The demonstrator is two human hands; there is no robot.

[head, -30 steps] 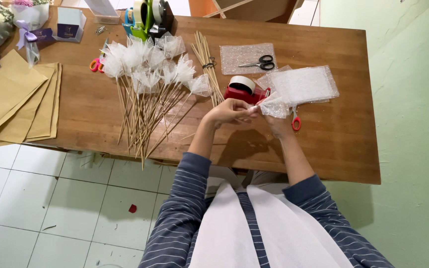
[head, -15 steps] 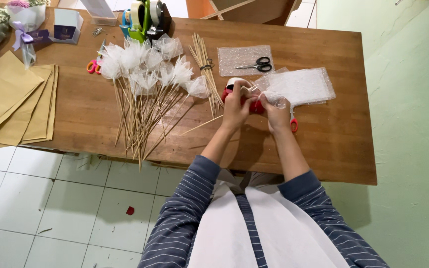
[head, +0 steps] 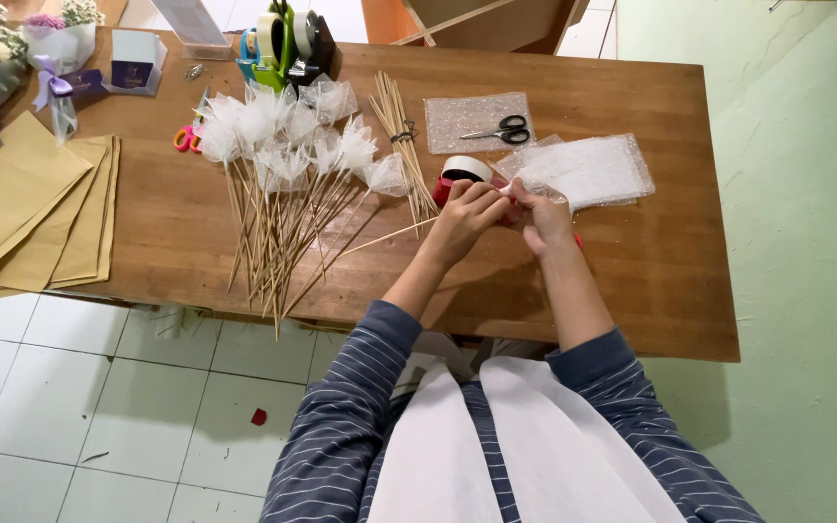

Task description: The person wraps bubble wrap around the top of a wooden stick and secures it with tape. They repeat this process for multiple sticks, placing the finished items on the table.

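My left hand point(head: 464, 221) and my right hand point(head: 538, 215) meet over the wooden table point(head: 632, 271), fingers pinched together on a small white piece at the tip of a thin wooden skewer point(head: 380, 238). The skewer slants down to the left from my left hand. A red tape dispenser with a white roll point(head: 463, 172) sits just behind my left hand. A stack of clear bubble-wrap sheets point(head: 588, 169) lies just beyond my right hand.
A pile of skewers topped with white wrapped puffs point(head: 288, 165) lies left of my hands, with a bundle of bare skewers point(head: 401, 136). Black scissors point(head: 499, 132) rest on a bubble-wrap square. Brown paper sheets point(head: 31, 213), bouquets point(head: 12, 48) and tape dispensers point(head: 288, 44) are at the left and back.
Both hands have moved away from me toward the tape dispenser and bubble wrap, staying pinched together; the skewer has come along with them.
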